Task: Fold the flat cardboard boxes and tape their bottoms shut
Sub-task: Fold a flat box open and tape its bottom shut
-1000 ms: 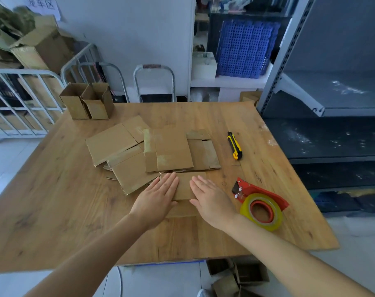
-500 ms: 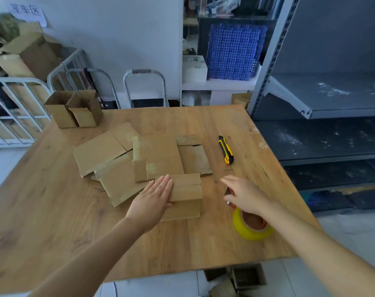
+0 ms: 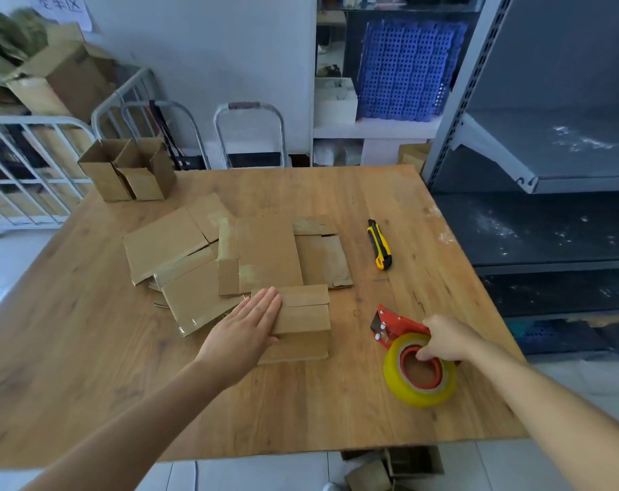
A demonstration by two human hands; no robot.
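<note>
Head view. Presses the left hand (image 3: 246, 326) flat on the folded box (image 3: 304, 320), palm down, fingers straight and side by side, released rather than curled, covering the box's left part. Places that box at the near middle of the wooden table (image 3: 88, 349), with a flap edge running left to right across its top and its far side touching the pile of flat cardboard boxes (image 3: 262, 256).

Grasps the tape dispenser (image 3: 396, 327) with the right hand (image 3: 446, 338), to the right of the folded box and apart from it. Curls the fingers round the red frame, tips hooked into the core of the yellow tape roll (image 3: 419, 388). Rests the dispenser on the table, red blade end pointing far-left, roll on the near side.

Shows the flat boxes overlapping one another, spread from the table's middle toward the left, some with strips of tape on them. Shows a yellow-and-black utility knife (image 3: 380, 244) lying alone just right of the pile, farther off than the dispenser. Shows two upright open boxes (image 3: 124, 170) touching each other at the far left corner.

Beyond the table: a white railed cart (image 3: 24, 171) on the left, grey metal shelving (image 3: 549, 154) on the right, a blue perforated crate (image 3: 403, 72) at the far side. On the floor under the near edge: more small cartons (image 3: 389, 469).
</note>
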